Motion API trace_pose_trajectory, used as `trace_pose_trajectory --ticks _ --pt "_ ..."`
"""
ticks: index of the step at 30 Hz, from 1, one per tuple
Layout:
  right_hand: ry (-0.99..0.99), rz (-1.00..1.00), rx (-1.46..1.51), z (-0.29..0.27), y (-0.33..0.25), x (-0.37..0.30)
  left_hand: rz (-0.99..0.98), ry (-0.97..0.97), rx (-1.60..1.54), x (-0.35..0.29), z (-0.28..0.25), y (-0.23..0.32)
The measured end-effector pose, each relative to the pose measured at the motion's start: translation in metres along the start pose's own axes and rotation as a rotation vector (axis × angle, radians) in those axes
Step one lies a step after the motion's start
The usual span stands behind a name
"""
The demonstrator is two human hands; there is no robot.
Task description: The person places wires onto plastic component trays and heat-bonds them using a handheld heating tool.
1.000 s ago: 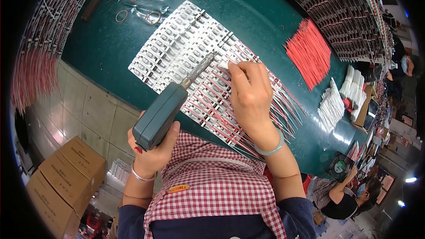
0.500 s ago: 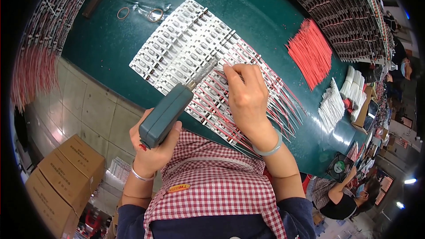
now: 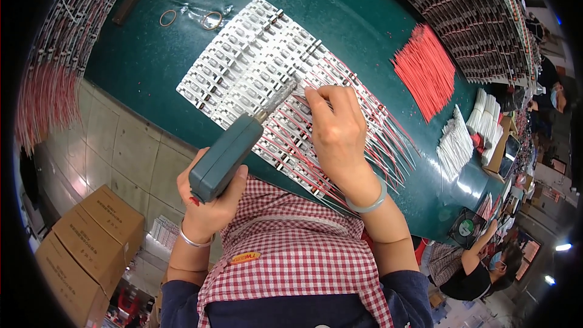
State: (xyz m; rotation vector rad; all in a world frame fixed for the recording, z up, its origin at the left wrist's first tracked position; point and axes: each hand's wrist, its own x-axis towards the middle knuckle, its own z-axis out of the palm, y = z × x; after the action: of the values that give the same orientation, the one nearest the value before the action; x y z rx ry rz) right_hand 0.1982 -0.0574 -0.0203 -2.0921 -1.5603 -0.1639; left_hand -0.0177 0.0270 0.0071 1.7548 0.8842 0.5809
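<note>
My left hand point(image 3: 209, 197) is wrapped around the dark green handle of a soldering gun point(image 3: 226, 157). Its grey metal barrel point(image 3: 280, 97) slants up over a sheet of white circuit boards point(image 3: 249, 54), and the tip lies close to my right fingertips. My right hand point(image 3: 340, 124) is closed in a pinch above the boards, on what looks like a thin white wire point(image 3: 300, 91); the fingers hide most of it. Red and white wires point(image 3: 382, 146) run from the right and near rows of the boards. The rows to the left and far side carry none.
Cut red wires point(image 3: 425, 73) lie piled on the green table point(image 3: 340, 6), with white wires point(image 3: 455, 143) nearer. Rubber bands point(image 3: 212, 20) lie far left. Wired boards stand stacked at left point(image 3: 57, 67) and right point(image 3: 467, 24). Cartons point(image 3: 91, 243) stand on the floor; a person point(image 3: 486, 267) sits beside a fan point(image 3: 466, 228).
Both hands and the soldering gun have shifted very slightly left. The seated person's hand at the right has moved a little. Otherwise the scene stays the same.
</note>
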Motion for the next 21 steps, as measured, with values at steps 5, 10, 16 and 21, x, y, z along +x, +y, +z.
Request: trace_pose_trajectory --ticks 5,10,16,21 --pt "0.006 -0.006 -0.02 0.0 0.0 0.0 0.075 0.088 0.021 -0.006 -0.002 -0.008" --pt "0.045 0.021 -0.024 0.001 -0.002 0.002 0.006 0.091 0.015 -0.012 -0.005 -0.007" --pt "0.075 0.005 0.003 -0.004 -0.007 -0.003 0.076 0.107 0.05 -0.013 -0.006 -0.007" --pt "0.041 -0.03 0.031 0.001 -0.007 -0.009 0.061 0.073 -0.002 -0.014 -0.006 -0.006"
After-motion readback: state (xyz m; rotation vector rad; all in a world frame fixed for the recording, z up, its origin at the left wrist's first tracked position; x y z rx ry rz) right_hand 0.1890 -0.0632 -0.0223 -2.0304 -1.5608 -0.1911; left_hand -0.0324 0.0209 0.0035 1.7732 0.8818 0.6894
